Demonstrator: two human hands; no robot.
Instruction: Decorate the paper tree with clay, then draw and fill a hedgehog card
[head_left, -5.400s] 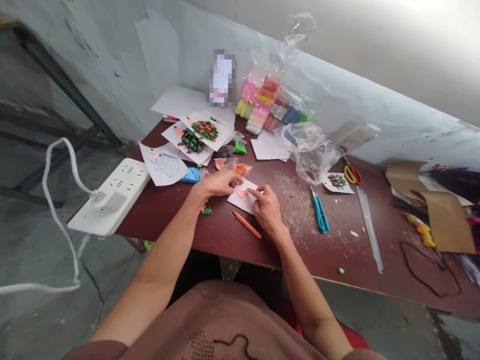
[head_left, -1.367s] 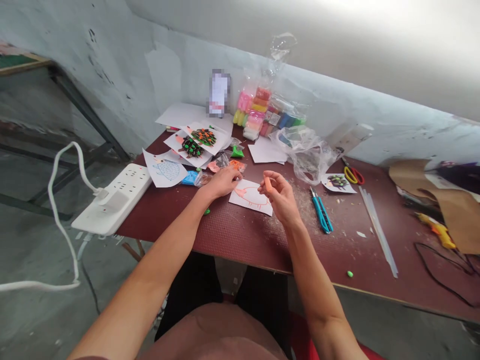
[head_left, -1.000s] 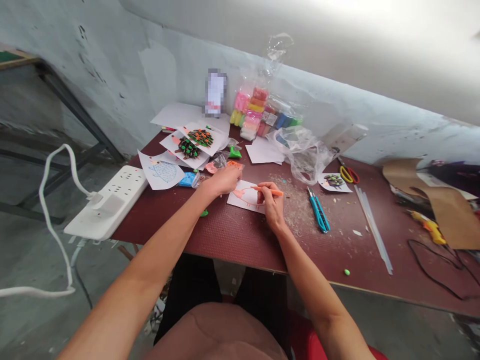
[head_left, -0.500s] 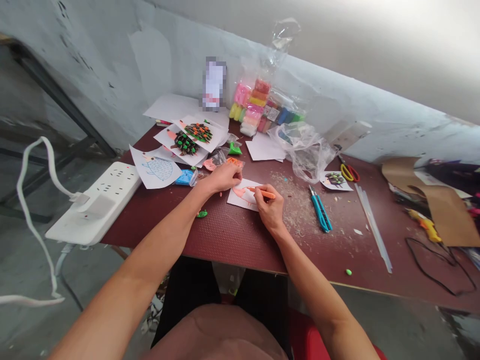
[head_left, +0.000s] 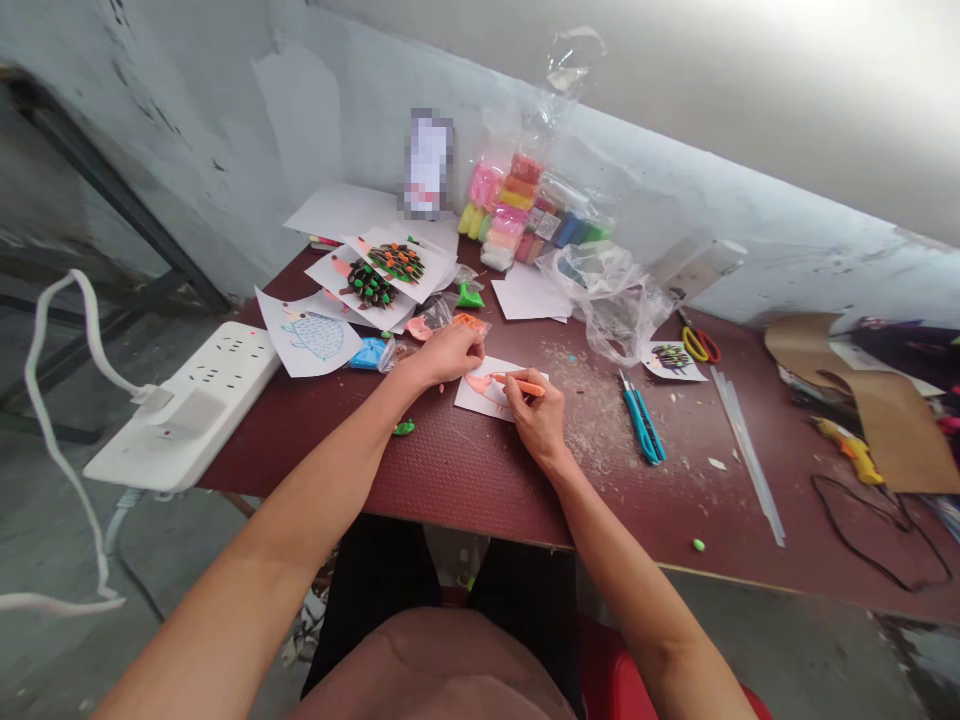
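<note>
A small white card (head_left: 469, 401) lies on the table with an orange line drawing and a flat peach-pink clay patch (head_left: 478, 382) on its left part. My left hand (head_left: 452, 354) is closed at the card's upper left corner, its fingertips pressed down on the paper. In my right hand (head_left: 538, 415) is an orange marker pen (head_left: 531, 388), held like a pencil. Its tip points left at the card beside the clay patch; whether it touches cannot be told. Beyond my left hand lies a bag of orange clay (head_left: 472, 323).
Hedgehog pictures (head_left: 375, 285) and a blue drawing (head_left: 319, 335) lie to the left, near a power strip (head_left: 217, 400). Clay packs (head_left: 517, 210) stand at the back. A teal utility knife (head_left: 643, 420), scissors (head_left: 697, 345), glue sticks (head_left: 746, 455) and a glue gun (head_left: 851, 450) lie right.
My right hand and the marker pen have shifted very slightly left over the card. My left hand stays at the corner.
</note>
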